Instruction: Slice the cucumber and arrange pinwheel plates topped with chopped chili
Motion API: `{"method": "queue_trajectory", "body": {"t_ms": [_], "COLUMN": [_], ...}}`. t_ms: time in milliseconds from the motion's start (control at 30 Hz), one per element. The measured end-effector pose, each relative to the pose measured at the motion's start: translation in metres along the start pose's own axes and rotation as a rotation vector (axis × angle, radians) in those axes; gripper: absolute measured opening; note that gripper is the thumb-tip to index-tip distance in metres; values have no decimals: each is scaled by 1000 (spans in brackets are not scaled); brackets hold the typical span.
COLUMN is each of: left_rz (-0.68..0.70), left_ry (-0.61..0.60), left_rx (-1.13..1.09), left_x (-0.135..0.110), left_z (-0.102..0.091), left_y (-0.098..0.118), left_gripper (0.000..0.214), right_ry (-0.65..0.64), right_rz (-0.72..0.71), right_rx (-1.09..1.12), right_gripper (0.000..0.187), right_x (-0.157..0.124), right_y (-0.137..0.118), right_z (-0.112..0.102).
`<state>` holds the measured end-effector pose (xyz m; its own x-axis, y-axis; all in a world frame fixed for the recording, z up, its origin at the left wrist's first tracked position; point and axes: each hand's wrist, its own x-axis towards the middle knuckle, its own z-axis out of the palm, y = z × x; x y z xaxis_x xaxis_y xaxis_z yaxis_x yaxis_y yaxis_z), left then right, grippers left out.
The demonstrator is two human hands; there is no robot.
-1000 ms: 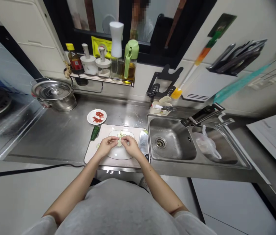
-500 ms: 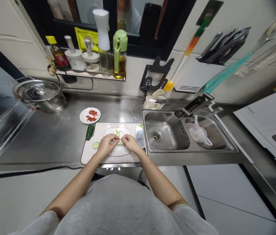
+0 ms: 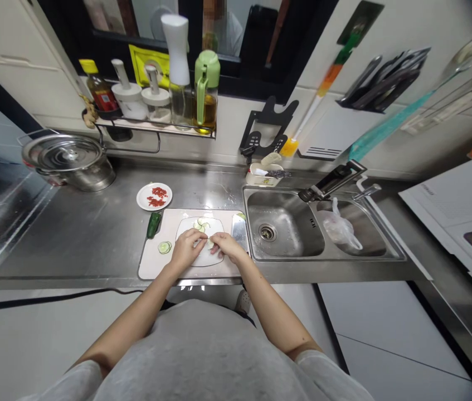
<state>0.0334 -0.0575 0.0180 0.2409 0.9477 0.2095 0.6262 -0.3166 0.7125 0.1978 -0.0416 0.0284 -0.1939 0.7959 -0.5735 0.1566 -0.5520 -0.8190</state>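
Note:
My left hand (image 3: pixel 186 249) and my right hand (image 3: pixel 226 245) meet over a white plate (image 3: pixel 214 258) on a pale cutting board (image 3: pixel 153 264). Their fingertips pinch together around a cucumber slice (image 3: pixel 210 243) at the plate's middle. Several more cucumber slices (image 3: pixel 201 224) lie at the plate's far side. Loose slices (image 3: pixel 164 247) rest on the board to the left, near a dark green cucumber end (image 3: pixel 152 225). A cleaver (image 3: pixel 238 229) lies along the board's right edge.
A small plate of chopped red chilli (image 3: pixel 154 196) sits behind the board. A steel pot (image 3: pixel 68 160) stands far left, a condiment shelf (image 3: pixel 152 125) on the wall. The sink (image 3: pixel 283 228) lies right, a plastic bag (image 3: pixel 341 228) in its second basin.
The view shifted left and down over the second. Both hands stay pinched together over the plate and have drifted slightly nearer to me.

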Motion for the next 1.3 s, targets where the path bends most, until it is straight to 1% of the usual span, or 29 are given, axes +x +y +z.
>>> {"method": "queue_trajectory", "body": {"t_ms": [233,333,433,533,633,700,733,833,933,1033,1133,1300], "left_rz": [56,77,75,31,-20,-27,-19,20,40,25,-6,-8], "left_ry": [-36,-47,-29,-6,-20,-59,-86,-159,-192,-173,-133,-130], "left_rx": [158,170,131,81,89,119,135,186,233,261,283,319], "left_x": [-1,-1,0,5,13,20,23,28,28,25,24,26], "left_z": [2,4,9,18,30,36,39,44,46,45,45,47], "left_y": [-5,-4,-4,-7,-11,-14,-15,-19,-21,-22,-21,-20], "left_gripper": [22,23,22,20,21,23,24,26,26,26,27,28], "right_ry": [-55,-71,-49,47,204,282,301,326,360,380,370,355], "right_rz": [84,119,95,-36,-192,-228,-229,-219,-221,-267,-328,-341], "right_rx": [66,69,17,-126,-372,-551,-631,-829,-977,-1066,-1150,-1215], "right_gripper": [11,10,13,18,18,16,15,17,21,26,28,31], "right_x": [-4,-4,0,7,16,20,21,20,16,7,-3,-11], "right_y": [-1,0,5,11,15,17,18,20,23,28,35,43], "right_z": [-2,-5,-9,-16,-25,-31,-33,-33,-29,-24,-23,-20]}}
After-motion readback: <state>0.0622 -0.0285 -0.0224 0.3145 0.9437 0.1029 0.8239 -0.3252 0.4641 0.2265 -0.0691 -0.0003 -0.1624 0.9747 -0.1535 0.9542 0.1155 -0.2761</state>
